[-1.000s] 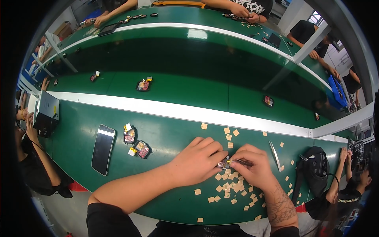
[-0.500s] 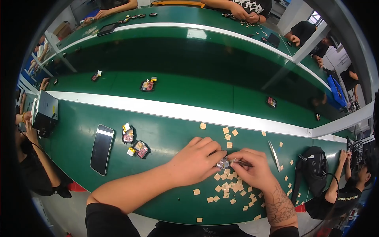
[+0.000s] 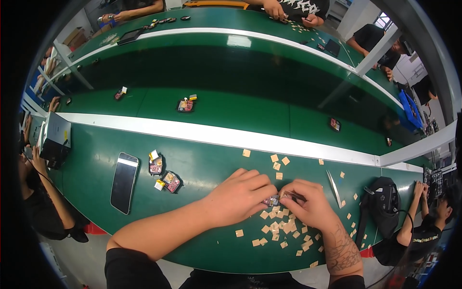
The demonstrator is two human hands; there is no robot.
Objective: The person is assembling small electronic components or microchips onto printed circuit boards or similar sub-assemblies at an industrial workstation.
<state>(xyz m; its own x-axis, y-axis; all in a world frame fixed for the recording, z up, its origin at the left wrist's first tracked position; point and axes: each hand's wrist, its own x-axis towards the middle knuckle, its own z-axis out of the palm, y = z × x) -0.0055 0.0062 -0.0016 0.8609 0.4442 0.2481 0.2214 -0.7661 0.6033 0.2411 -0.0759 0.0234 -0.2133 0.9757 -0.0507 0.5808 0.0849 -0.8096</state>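
My left hand (image 3: 243, 195) is closed on a small electronic device (image 3: 272, 201) and steadies it low over the table; its fingers cover most of the piece. From the other side, my right hand (image 3: 312, 204) pinches dark tweezers (image 3: 295, 195), their tips close to the device. Whether the tips grip anything is too small to tell. Just below both hands lies a loose heap of small tan square stickers (image 3: 287, 226). Left of my forearm sit two open electronic assemblies (image 3: 156, 164) with yellow and white parts.
A phone (image 3: 124, 183) lies at the left. Pale tweezers (image 3: 334, 189) and a black bag (image 3: 381, 204) are on the right. Beyond a white rail (image 3: 216, 132), a green conveyor belt (image 3: 250, 113) carries spaced assemblies (image 3: 186, 104). Co-workers sit around, including one person's hand (image 3: 313, 20) opposite.
Assemblies on the belt have shifted slightly right. My right hand has turned a little at the device, while my left stays put. Opposite, a co-worker's hands have moved apart.
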